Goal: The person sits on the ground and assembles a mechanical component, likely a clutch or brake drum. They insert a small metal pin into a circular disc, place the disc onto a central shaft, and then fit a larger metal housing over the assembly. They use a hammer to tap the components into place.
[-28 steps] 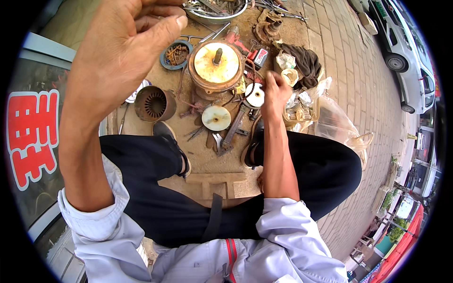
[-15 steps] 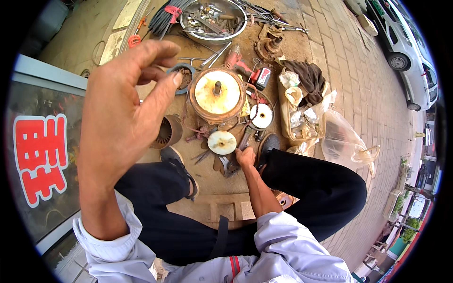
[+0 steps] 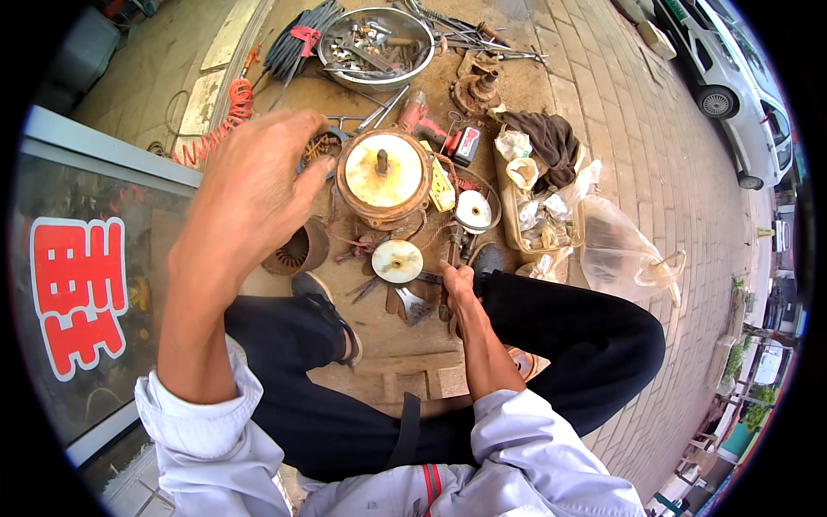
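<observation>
My left hand (image 3: pixel 245 185) is raised on the left, thumb and fingers apart, with nothing seen in it. Beyond its fingertips stands a rusty round motor part (image 3: pixel 384 174) with a pale, stained top and an upright shaft. My right hand (image 3: pixel 458 281) is low between my knees, fingers closed round a dark metal tool (image 3: pixel 429 277); the grip hides most of it, so its kind is unclear. Left of that hand lies a white disc (image 3: pixel 398 261) with a centre hole. A rusty finned cylinder (image 3: pixel 300 247) sits below my left hand.
A metal bowl of tools (image 3: pixel 376 49) stands at the back, with a red cordless drill (image 3: pixel 439 132) nearer. To the right is a tray of rags and bags (image 3: pixel 541 185), then a clear plastic bag (image 3: pixel 624 254). A glass door (image 3: pixel 108 258) borders the left; a car (image 3: pixel 732 95) is parked far right.
My left hand has dropped a little, its fingers now lower beside the motor part. My right hand has shifted slightly right and up. The whole view has turned a little.
</observation>
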Action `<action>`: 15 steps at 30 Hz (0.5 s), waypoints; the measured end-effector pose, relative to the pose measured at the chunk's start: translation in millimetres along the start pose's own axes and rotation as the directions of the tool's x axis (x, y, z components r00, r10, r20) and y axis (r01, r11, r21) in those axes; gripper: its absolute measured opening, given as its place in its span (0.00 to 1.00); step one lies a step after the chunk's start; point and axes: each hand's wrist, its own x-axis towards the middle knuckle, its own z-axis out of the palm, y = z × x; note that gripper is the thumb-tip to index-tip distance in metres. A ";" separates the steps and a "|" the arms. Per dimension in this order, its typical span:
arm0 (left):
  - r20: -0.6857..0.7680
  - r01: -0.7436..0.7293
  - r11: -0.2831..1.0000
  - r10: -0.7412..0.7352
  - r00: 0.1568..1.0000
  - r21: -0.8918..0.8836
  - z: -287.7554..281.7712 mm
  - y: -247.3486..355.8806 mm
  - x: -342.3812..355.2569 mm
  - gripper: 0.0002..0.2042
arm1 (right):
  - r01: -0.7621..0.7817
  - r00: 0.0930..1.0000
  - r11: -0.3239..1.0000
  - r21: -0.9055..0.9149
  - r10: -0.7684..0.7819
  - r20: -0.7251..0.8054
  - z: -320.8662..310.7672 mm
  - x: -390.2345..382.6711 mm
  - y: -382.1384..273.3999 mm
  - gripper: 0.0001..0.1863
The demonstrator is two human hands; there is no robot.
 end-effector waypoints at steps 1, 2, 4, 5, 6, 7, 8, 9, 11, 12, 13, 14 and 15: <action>0.008 0.013 1.000 -0.013 1.000 0.008 -1.0 0.7 -2.3 0.16 | -0.079 0.987 0.989 0.129 0.059 0.150 -3.8 -14.2 -14.1 0.12; 0.015 0.014 1.000 -0.015 1.000 0.013 -2.2 1.0 -3.8 0.16 | -0.222 0.948 0.951 0.215 0.160 0.275 -9.2 -28.2 -29.3 0.09; 0.032 0.008 1.000 -0.009 0.999 0.016 -4.1 2.0 -3.7 0.16 | -0.181 0.948 0.969 0.168 0.126 0.293 -20.4 -52.8 -37.0 0.10; 0.028 0.002 0.999 -0.003 1.000 0.036 -5.1 1.2 -4.8 0.16 | -0.159 0.947 0.976 0.145 0.109 0.303 -25.1 -64.4 -38.7 0.10; 0.025 -0.007 0.999 0.006 1.000 0.046 -4.8 -0.7 -5.1 0.16 | -0.044 0.962 0.996 0.072 0.023 0.273 -31.0 -80.0 -39.7 0.11; 0.020 -0.010 0.998 0.009 1.000 0.063 -6.5 -2.3 -6.1 0.16 | 0.093 0.972 0.994 -0.063 -0.077 0.224 -37.8 -96.7 -46.9 0.13; 0.039 0.014 0.996 -0.017 0.999 0.084 -8.9 -2.1 -6.0 0.16 | 0.219 0.965 0.954 -0.203 -0.182 0.187 -45.7 -115.3 -56.5 0.15; 0.056 0.039 0.994 -0.045 0.997 0.104 -9.9 -2.4 -5.9 0.16 | 0.330 0.943 0.879 -0.344 -0.289 0.165 -52.4 -131.3 -64.7 0.18; 0.076 0.067 0.990 -0.076 0.994 0.120 -11.8 -2.3 -6.8 0.16 | 0.587 0.799 0.677 -0.444 -0.571 0.187 -62.2 -169.4 -85.9 0.20; 0.076 0.073 0.990 -0.082 0.994 0.121 -15.1 -1.1 -7.7 0.16 | 0.643 0.755 0.646 -0.412 -0.625 0.199 -64.4 -197.5 -101.3 0.19; 0.078 0.074 0.990 -0.083 0.994 0.117 -16.7 -0.1 -8.7 0.16 | 0.692 0.709 0.614 -0.379 -0.675 0.203 -64.6 -216.1 -109.7 0.18; 0.058 0.063 0.994 -0.069 0.996 0.089 -15.3 0.3 -8.6 0.16 | 0.739 0.651 0.554 -0.384 -0.735 0.193 -62.7 -221.7 -110.6 0.17; 0.041 0.050 0.997 -0.052 0.998 0.066 -11.9 -0.9 -7.8 0.16 | 0.781 0.587 0.493 -0.384 -0.789 0.181 -58.3 -226.1 -110.5 0.16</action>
